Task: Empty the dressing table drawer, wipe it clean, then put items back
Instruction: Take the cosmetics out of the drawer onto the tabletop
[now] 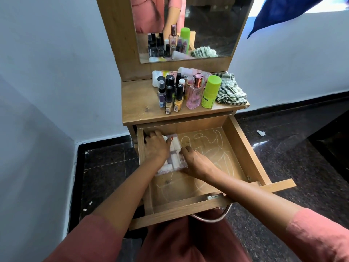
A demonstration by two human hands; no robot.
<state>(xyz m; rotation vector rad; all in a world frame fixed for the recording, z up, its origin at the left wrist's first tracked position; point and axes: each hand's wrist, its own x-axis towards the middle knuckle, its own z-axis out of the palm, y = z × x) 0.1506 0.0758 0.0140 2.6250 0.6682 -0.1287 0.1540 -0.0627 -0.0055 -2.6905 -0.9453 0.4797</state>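
Left fingers curled over far end of clear box; right fingers curled on its right edge. Left hand and right hand both gripped box.

Box lay in left half of drawer, close to left wall, white pieces inside. Long axis ran front to back of drawer, far end leaning slightly right.

Progress, judged: emptying nearly done, box last thing inside. Bottles and cloth sat on top above drawer. White streaks on drawer floor, so wiping and refilling were left.
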